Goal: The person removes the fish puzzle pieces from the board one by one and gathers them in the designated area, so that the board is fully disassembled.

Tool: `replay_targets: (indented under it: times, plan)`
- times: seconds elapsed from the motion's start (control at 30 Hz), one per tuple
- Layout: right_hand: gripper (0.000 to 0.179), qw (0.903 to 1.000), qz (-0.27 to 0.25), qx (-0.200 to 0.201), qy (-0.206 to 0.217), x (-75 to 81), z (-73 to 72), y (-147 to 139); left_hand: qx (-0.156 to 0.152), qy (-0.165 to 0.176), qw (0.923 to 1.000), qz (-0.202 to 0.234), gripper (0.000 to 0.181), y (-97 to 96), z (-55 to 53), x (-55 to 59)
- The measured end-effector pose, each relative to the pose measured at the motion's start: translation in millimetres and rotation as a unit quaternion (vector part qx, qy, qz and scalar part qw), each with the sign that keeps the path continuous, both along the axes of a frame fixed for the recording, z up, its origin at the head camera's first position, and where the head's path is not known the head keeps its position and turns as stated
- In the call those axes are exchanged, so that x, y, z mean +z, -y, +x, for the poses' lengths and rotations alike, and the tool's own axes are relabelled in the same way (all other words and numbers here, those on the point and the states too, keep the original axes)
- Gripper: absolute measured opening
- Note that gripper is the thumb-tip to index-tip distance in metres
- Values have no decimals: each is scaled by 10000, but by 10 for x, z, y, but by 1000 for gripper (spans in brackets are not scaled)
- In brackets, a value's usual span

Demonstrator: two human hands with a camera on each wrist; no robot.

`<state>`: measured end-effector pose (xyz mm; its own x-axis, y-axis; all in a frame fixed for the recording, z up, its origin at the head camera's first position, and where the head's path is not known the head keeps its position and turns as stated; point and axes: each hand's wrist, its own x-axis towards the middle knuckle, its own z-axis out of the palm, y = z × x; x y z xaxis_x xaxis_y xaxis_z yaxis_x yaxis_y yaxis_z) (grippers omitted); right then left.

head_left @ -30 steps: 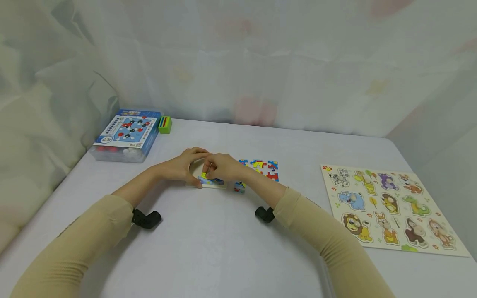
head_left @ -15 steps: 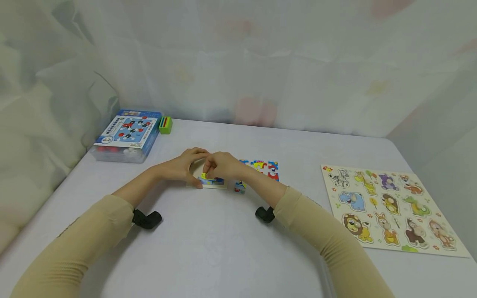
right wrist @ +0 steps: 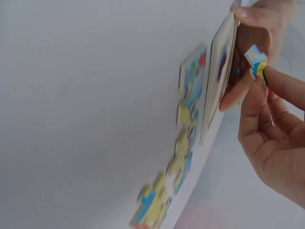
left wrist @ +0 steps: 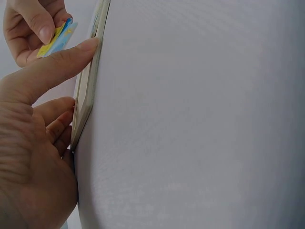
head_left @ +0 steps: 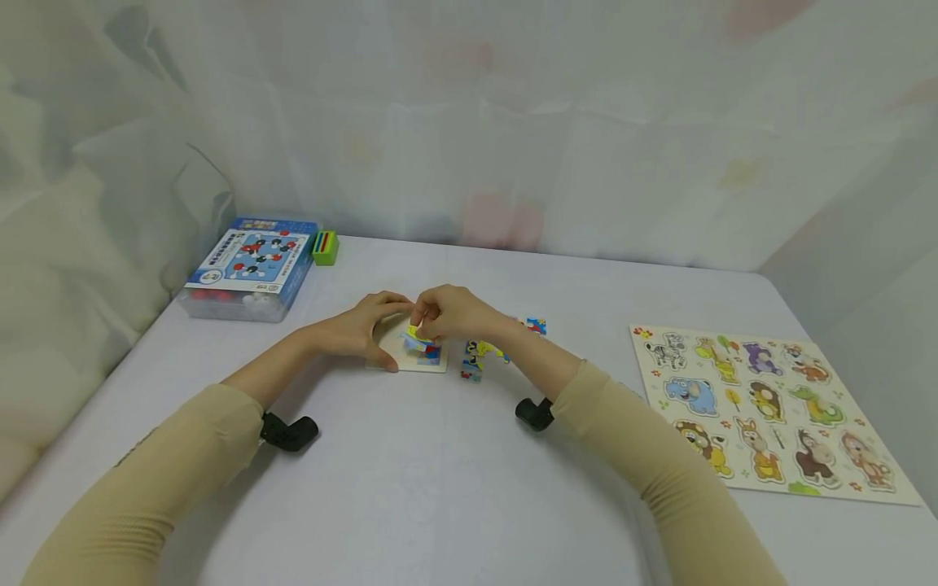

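My left hand (head_left: 355, 330) holds a small pale puzzle tray (head_left: 421, 369), with the thumb on its near edge and the fingers at the far side. Just above that tray, my right hand (head_left: 456, 312) pinches a jigsaw piece (right wrist: 257, 62) between thumb and fingers. The piece is light blue and yellow, and it is tilted in the right wrist view. A blue and red piece (head_left: 431, 356) lies in the tray's near right corner. Several loose jigsaw pieces (head_left: 472, 364) lie right of the tray, partly hidden by the right forearm.
At the right lies a large animal puzzle board (head_left: 733, 399). A boxed molecule model set (head_left: 249, 260) stands at the back left, with a small green block-like object (head_left: 326, 247) beside it. White cloth (head_left: 513, 146) hangs behind the table.
My right hand has risen and shifted right and away, lifting the jigsaw piece from the tray's near left part. The left hand keeps its place on the tray.
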<state>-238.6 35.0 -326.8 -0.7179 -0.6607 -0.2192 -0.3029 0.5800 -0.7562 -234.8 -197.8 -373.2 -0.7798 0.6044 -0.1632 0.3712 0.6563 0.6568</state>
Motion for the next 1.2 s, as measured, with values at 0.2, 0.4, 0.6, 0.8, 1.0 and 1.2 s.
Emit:
replay_targets:
  times: [0.2, 0.4, 0.6, 0.8, 1.0, 1.2]
  plan:
    - [9, 9999, 103, -17, -9, 10, -48, -146, 52, -8, 9999, -88, 101, -12, -2, -3]
    - [9, 9996, 260, -110, 65, 51, -46, -337, 80, -52, 9999, -140, 102, -20, 0, -4]
    - [9, 9992, 331, -121, 190, 29, -53, -542, 98, -59, 9998, -140, 101, -35, 5, -9]
    - [11, 9987, 442, -107, 245, 20, -18, -707, 108, -29, 9999, -100, 100, -34, 11, -8]
    - [13, 9984, 459, -8, 340, 10, 28, -841, 84, -55, 9999, -115, 100, -28, 20, -2]
    - [13, 9974, 646, 116, 283, -12, 53, -929, 82, -43, 9999, -83, 100, -27, 19, -9]
